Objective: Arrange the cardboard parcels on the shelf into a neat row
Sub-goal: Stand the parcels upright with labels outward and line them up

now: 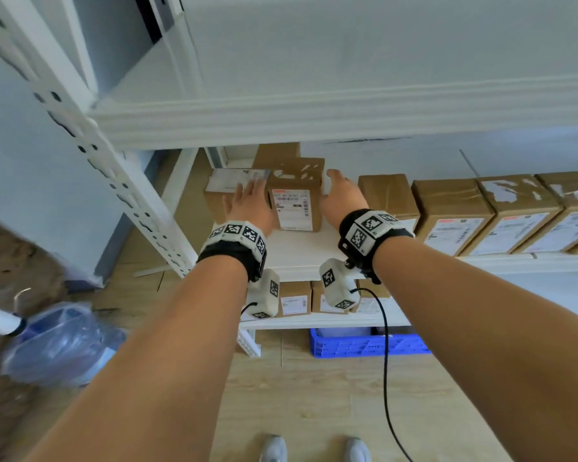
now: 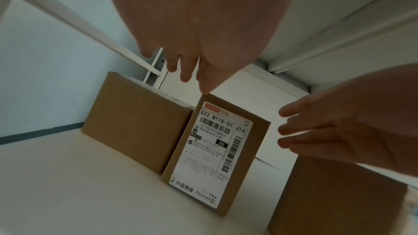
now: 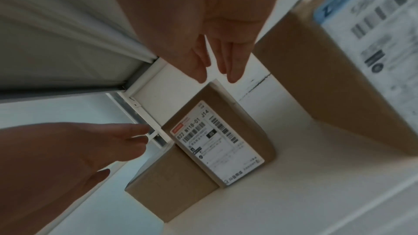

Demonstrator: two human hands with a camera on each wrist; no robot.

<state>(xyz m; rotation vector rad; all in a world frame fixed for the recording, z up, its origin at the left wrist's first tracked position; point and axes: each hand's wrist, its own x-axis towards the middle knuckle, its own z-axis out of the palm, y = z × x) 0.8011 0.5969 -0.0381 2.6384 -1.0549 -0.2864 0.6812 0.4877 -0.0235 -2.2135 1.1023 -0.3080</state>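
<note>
A labelled cardboard parcel (image 1: pixel 296 198) (image 2: pixel 214 149) (image 3: pixel 217 140) stands upright on the white shelf board (image 1: pixel 301 253). Against its left side lies a lower parcel (image 1: pixel 219 198) (image 2: pixel 135 122) (image 3: pixel 172 188), and a third parcel (image 1: pixel 277 151) sits behind. To the right runs a row of parcels (image 1: pixel 451 215), the nearest (image 1: pixel 389 195) a gap away. My left hand (image 1: pixel 252 203) (image 2: pixel 192 42) is open at the labelled parcel's left edge, one fingertip near its top corner. My right hand (image 1: pixel 341 195) (image 3: pixel 214 42) is open to its right, a little apart from it.
The upper shelf (image 1: pixel 314 118) hangs low over the parcels. A perforated white post (image 1: pixel 114 181) stands at the left. A lower shelf holds small parcels (image 1: pixel 294 301). On the floor are a blue crate (image 1: pixel 364 345) and a water bottle (image 1: pixel 60 345).
</note>
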